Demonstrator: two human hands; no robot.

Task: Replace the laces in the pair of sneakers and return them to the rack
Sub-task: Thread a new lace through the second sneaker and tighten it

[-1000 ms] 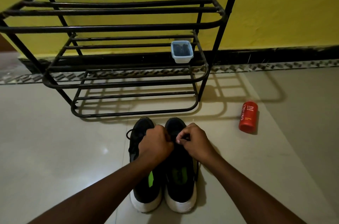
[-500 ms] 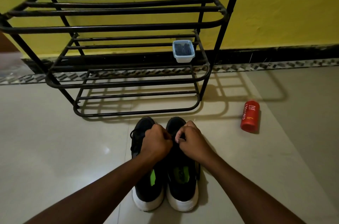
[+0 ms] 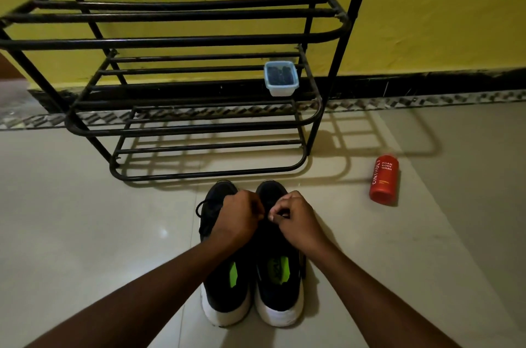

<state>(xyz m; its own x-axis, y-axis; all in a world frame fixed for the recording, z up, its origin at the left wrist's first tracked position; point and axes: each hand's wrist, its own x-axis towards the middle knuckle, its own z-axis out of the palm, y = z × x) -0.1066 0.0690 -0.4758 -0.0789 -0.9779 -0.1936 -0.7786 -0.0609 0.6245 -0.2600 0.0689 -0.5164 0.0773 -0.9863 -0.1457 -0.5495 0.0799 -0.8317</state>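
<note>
Two black sneakers with white heels and green insoles stand side by side on the tiled floor, toes toward the rack: the left sneaker [image 3: 216, 285] and the right sneaker [image 3: 277, 288]. My left hand [image 3: 237, 219] and my right hand [image 3: 296, 222] are both closed over the right sneaker's lace area, pinching its black lace, which is mostly hidden under my fingers. A black lace loop [image 3: 200, 209] sticks out at the left sneaker's side. The black metal shoe rack [image 3: 182, 40] stands just beyond the toes.
A small clear plastic box [image 3: 280, 78] with dark contents sits on the rack's middle shelf, right side. A red body wash bottle [image 3: 384, 179] stands on the floor to the right. A yellow wall with a black skirting runs behind the rack.
My hands have drawn closer together over the right sneaker's laces and shifted slightly toward the toes. The sneakers have stayed in place.
</note>
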